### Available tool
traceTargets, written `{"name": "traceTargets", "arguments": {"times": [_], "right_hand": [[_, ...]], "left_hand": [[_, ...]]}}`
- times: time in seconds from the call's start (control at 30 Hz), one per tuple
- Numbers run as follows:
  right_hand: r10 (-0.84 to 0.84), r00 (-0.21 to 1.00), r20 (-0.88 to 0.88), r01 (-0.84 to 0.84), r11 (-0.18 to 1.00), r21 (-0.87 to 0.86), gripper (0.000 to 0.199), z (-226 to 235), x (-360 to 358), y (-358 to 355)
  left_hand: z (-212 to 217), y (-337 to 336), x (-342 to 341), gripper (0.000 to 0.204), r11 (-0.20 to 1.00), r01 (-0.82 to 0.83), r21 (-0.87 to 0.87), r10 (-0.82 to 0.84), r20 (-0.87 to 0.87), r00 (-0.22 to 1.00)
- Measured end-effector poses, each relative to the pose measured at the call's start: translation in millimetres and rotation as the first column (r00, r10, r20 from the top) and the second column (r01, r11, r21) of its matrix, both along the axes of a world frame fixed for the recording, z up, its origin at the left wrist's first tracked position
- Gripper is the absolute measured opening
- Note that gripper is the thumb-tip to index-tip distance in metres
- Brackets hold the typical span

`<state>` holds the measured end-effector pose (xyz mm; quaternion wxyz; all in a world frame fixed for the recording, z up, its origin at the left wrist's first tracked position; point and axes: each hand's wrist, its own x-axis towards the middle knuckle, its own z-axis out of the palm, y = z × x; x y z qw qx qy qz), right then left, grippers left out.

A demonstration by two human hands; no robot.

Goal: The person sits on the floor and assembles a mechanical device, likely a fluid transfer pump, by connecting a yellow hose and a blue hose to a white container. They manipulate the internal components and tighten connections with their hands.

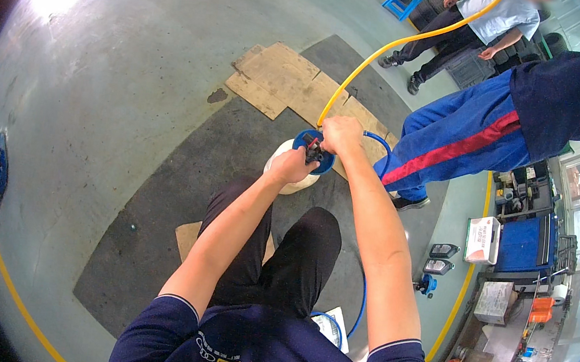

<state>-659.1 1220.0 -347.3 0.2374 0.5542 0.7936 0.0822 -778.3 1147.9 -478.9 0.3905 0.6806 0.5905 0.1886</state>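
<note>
A whitish round container (280, 157) with a blue top (302, 139) stands on the dark mat in front of my knees. Black and red fittings (314, 149) sit on that top. My left hand (294, 166) is closed around the near side of the black fittings. Just to the right and farther off, my right hand (342, 135) is closed at the lower end of a yellow hose (391, 46), and its fingers hide the joint. A blue hose (380, 143) curves out from beside my right hand and runs down past my right arm.
Flattened cardboard (273, 79) lies beyond the container. A person in blue trousers (444, 143) stands close on the right; another person (456, 39) stands farther back. Black bottles (441, 259), a white box (482, 240) and a cluttered workbench (499, 355) line the right.
</note>
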Motion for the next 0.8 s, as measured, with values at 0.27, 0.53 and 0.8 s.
{"name": "traceTargets", "arguments": {"times": [0.27,0.53,0.8], "right_hand": [[0.010,1.000,0.020,-0.010,1.000,0.002,0.034,-0.2,1.1,-0.5],[0.015,1.000,0.022,-0.015,1.000,-0.012,0.031,3.5,-0.9,-1.3],[0.019,0.999,0.035,-0.018,1.000,-0.017,0.029,4.3,-3.0,-0.7]], "left_hand": [[0.4,0.9,0.5,0.065,1.000,0.010,0.009,-0.010,-0.019,1.000],[-2.5,0.0,0.3,0.065,0.999,0.002,0.038,-0.001,-0.008,1.000],[-5.3,0.3,0.2,0.066,0.998,-0.005,0.056,0.006,-0.007,1.000]]}}
